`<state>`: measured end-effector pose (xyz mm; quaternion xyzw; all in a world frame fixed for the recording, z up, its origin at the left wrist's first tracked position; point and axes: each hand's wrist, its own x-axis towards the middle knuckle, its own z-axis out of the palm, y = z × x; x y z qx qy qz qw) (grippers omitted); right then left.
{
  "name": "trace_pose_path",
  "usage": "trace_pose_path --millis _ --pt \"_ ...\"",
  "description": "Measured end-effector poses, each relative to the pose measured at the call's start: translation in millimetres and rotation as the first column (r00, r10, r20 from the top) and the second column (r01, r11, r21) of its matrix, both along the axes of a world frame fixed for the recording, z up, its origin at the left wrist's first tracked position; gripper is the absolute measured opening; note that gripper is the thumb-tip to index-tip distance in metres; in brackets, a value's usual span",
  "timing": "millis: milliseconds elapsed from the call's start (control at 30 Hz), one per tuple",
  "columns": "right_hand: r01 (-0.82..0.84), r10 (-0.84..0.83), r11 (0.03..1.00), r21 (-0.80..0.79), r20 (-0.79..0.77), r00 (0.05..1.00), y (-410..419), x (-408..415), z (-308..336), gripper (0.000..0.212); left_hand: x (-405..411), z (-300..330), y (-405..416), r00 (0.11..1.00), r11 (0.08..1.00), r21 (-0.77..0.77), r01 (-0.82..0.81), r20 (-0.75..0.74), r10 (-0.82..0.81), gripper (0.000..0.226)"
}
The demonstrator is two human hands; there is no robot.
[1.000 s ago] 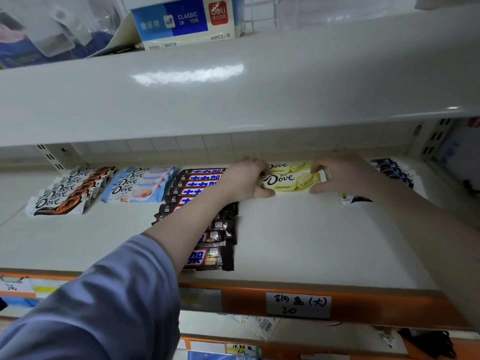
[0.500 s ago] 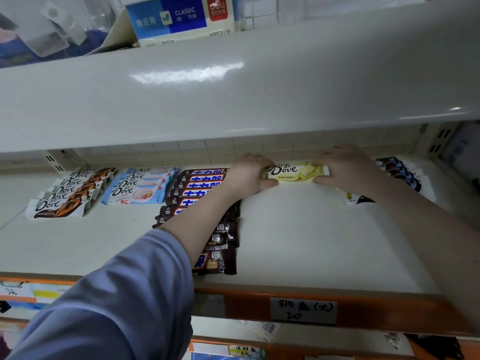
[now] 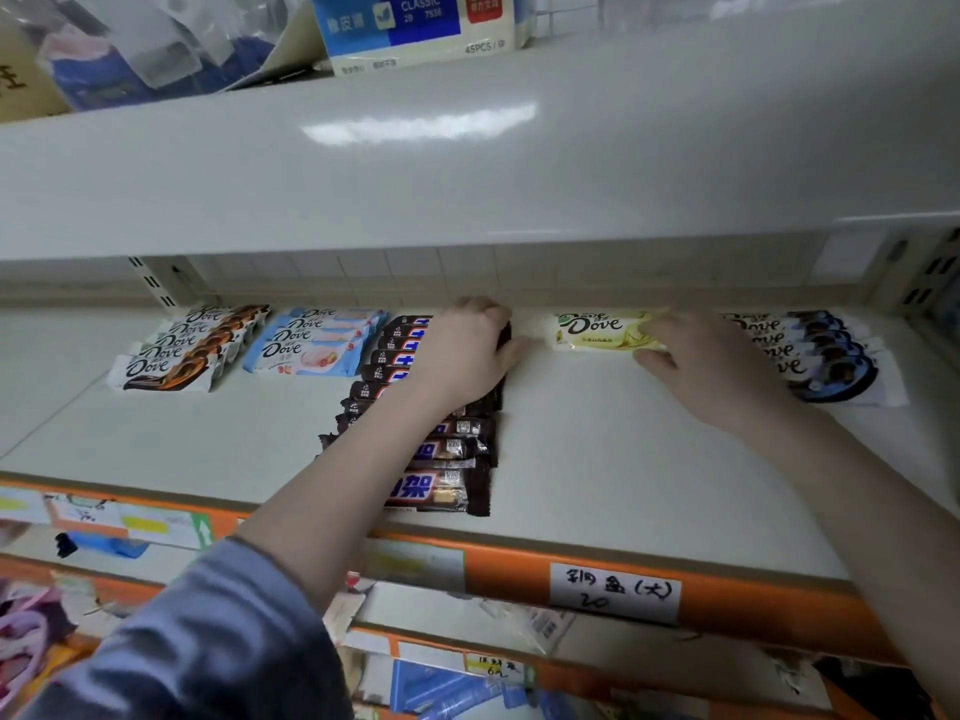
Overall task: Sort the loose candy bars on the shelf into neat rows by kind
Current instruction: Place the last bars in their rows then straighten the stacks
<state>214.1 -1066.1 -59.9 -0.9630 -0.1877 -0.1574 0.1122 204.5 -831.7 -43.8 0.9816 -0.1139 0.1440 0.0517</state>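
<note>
A yellow Dove bar [image 3: 597, 331] lies flat at the back of the white shelf [image 3: 597, 459]. My right hand [image 3: 717, 366] pinches its right end between thumb and fingers. My left hand [image 3: 462, 350] lies on the far end of a long row of dark brown candy bars [image 3: 441, 459], fingers curled over the rearmost bars and thumb against their right ends. Left of that row are a row of blue-and-pink Dove bars [image 3: 311, 340] and a row of white-and-brown Dove bars [image 3: 182, 350]. Dark blue-and-white Dove bars [image 3: 826, 356] are stacked right of my right hand.
A deep upper shelf [image 3: 467, 163] overhangs the work area and carries a blue box [image 3: 415, 28]. The orange front rail [image 3: 519, 569] has a handwritten price label [image 3: 613, 592]. Bare shelf surface lies in front of the yellow bar. A slotted upright [image 3: 930, 283] stands at the far right.
My left hand let go of the yellow Dove bar and moved left onto the dark bar row. The yellow bar went back against the rear of the shelf and now lies flat.
</note>
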Motion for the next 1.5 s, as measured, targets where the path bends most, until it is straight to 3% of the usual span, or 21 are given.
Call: trace_pose_path --millis 167,367,500,700,900,1033,1500 --pt "-0.046 0.047 0.999 0.019 -0.064 0.997 34.8 -30.9 -3.0 0.033 -34.0 -0.9 35.4 0.997 0.996 -0.054 -0.066 -0.046 0.063 0.042" --pt "-0.066 0.101 0.982 0.175 -0.199 0.975 92.9 -75.0 -3.8 0.04 -70.1 -11.9 93.2 0.996 0.981 -0.187 -0.056 -0.073 0.043 0.041" --pt "-0.001 0.081 0.958 0.286 -0.268 0.96 131.2 -101.4 -4.5 0.042 -88.7 -21.1 130.5 0.997 0.954 -0.3 0.005 -0.075 -0.029 0.042" --pt "0.09 0.013 0.945 0.313 -0.313 0.95 158.7 -124.7 -6.6 0.047 -103.5 -37.2 160.7 0.948 0.904 -0.423 0.056 -0.262 -0.182 0.054" --pt "0.114 -0.011 0.961 0.252 -0.375 0.927 164.2 -132.5 -9.7 0.067 -107.0 -45.3 154.0 0.923 0.948 -0.31 0.075 -0.338 -0.183 0.062" --pt "0.096 0.003 0.967 0.238 -0.383 0.924 165.6 -134.7 -9.4 0.067 -105.7 -46.1 149.6 0.918 0.963 -0.261 0.066 -0.363 -0.161 0.064" --pt "0.045 0.032 0.981 0.189 -0.386 0.922 161.0 -133.7 -14.3 0.063 -105.3 -39.8 142.1 0.93 0.933 -0.36 -0.006 -0.344 -0.126 0.063"
